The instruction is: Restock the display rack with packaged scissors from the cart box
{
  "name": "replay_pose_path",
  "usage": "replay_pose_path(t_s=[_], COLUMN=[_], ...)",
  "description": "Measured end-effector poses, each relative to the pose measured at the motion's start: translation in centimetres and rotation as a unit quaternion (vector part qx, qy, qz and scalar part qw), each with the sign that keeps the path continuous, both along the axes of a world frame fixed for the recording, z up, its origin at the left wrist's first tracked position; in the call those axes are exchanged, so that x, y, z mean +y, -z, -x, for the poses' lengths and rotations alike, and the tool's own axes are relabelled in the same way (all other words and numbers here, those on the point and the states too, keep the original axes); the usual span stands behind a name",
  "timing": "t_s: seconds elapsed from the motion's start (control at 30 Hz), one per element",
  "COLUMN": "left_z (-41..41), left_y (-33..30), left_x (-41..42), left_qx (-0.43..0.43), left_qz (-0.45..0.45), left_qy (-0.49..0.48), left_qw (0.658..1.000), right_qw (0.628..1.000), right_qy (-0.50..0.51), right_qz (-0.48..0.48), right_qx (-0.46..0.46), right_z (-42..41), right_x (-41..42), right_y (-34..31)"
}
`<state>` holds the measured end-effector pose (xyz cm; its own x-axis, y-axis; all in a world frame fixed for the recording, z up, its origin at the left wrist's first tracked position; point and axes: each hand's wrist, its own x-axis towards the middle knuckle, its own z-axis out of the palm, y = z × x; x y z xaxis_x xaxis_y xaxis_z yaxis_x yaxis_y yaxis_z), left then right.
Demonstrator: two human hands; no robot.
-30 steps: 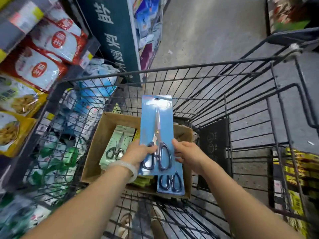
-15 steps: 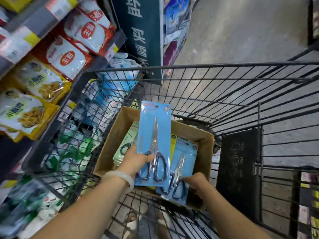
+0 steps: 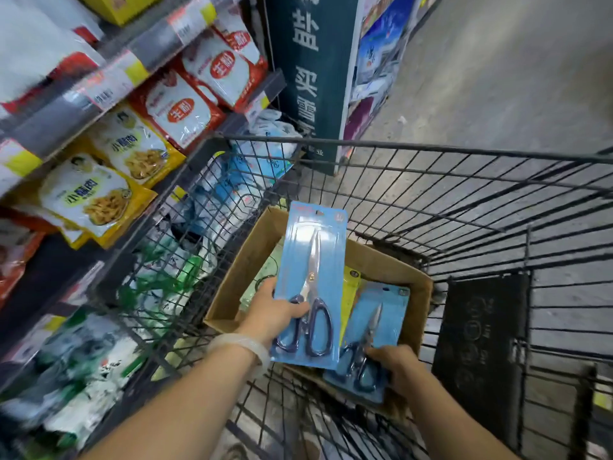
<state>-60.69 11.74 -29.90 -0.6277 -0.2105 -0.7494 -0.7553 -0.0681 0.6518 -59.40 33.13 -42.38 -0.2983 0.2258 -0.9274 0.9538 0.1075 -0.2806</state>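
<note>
Both hands on scissor packs over the cart box.

Left hand (image 3: 275,313), fingers clasped round the lower edge of a blue scissors pack (image 3: 310,287), holds it upright above the cardboard box (image 3: 238,277). Right hand (image 3: 396,366) grips the bottom of a second blue pack (image 3: 374,330), which lies tilted inside the box beside green and yellow packs. The box sits in the wire cart (image 3: 464,200); snack bags line the shelf (image 3: 109,91) on the left.

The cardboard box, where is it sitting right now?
In the head view the cardboard box sits inside the wire cart, low and centre, right of the snack shelves and under both hands.
</note>
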Motion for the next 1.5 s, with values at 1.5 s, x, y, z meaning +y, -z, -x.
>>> replay_pose_path(t_s=[1.5], left_z=[-81.9], left_y=[-20.0], left_x=[-30.0], left_qx=[0.155], left_qz=[0.176], left_qy=[-0.680], left_qw=[0.694], right_qw=[0.579], right_qy=[-0.645], right_qz=[0.428], right_qx=[0.254], right_z=[-56.9], right_x=[-52.8], right_y=[-31.3])
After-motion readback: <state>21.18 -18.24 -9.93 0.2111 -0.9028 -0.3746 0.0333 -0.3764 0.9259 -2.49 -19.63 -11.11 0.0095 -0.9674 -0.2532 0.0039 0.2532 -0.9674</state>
